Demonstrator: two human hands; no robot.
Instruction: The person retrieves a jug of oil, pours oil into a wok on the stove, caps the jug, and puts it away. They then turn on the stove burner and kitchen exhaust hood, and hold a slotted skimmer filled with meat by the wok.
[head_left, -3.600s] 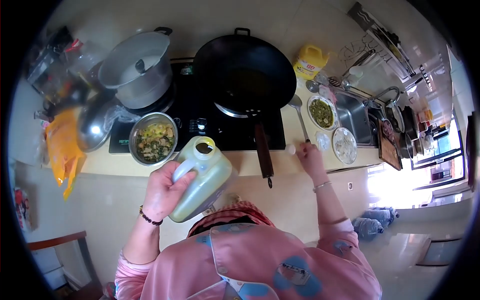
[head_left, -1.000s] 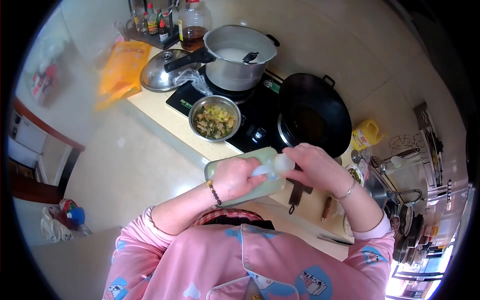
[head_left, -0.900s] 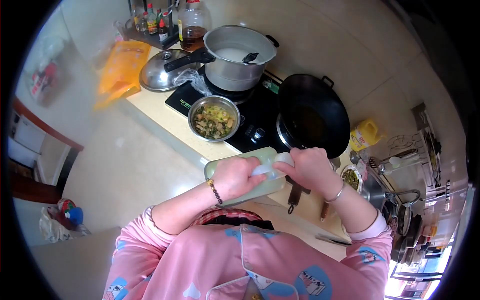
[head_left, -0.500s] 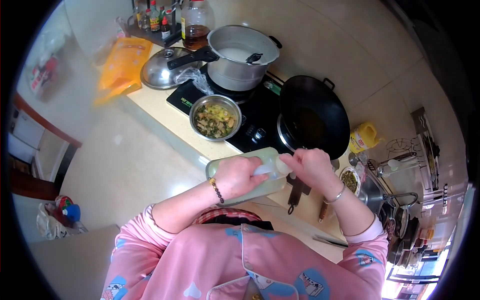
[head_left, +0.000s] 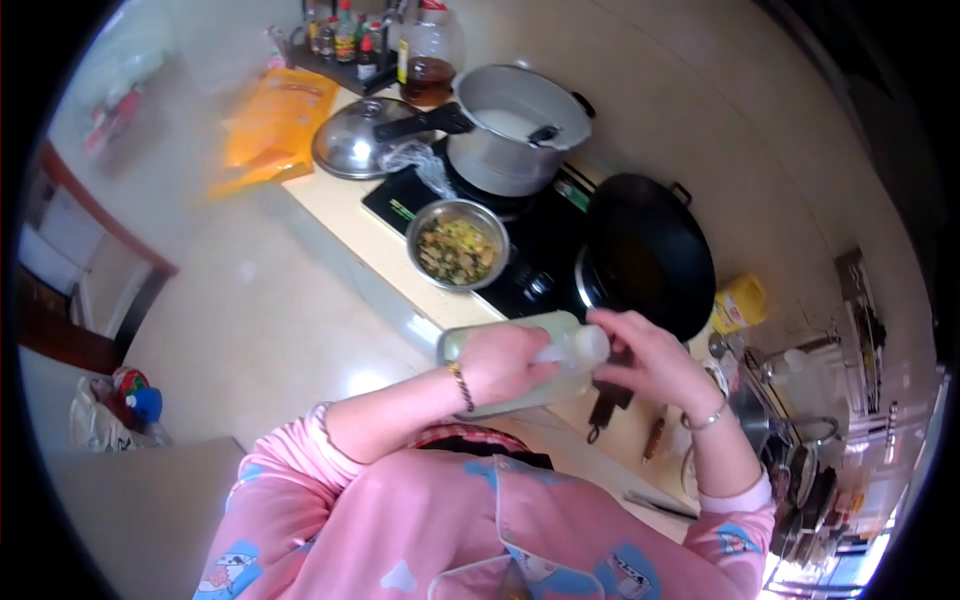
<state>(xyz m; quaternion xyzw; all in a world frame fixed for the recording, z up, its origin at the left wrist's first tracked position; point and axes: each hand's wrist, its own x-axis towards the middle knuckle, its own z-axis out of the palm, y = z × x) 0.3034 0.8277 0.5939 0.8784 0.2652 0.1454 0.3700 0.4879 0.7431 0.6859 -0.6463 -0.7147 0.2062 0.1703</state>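
Note:
My left hand is wrapped round the handle of a translucent plastic jug, which I hold tilted on its side in front of me. The jug's white cap sits on its mouth and points right. Beside the cap, my right hand has its thumb and fingers apart; whether a fingertip touches the cap I cannot tell. Beyond the jug, a black wok rests on the cooktop. A metal bowl of chopped food stands at the cooktop's front left.
A large pot stands at the back, its handle over a metal lid. An orange bag hangs past the counter edge. A yellow bottle is right of the wok, and a knife lies at the near right.
My right hand's fingers have spread and moved slightly off the cap they were closed on. The whole scene has shifted right and down in the view as my head moved.

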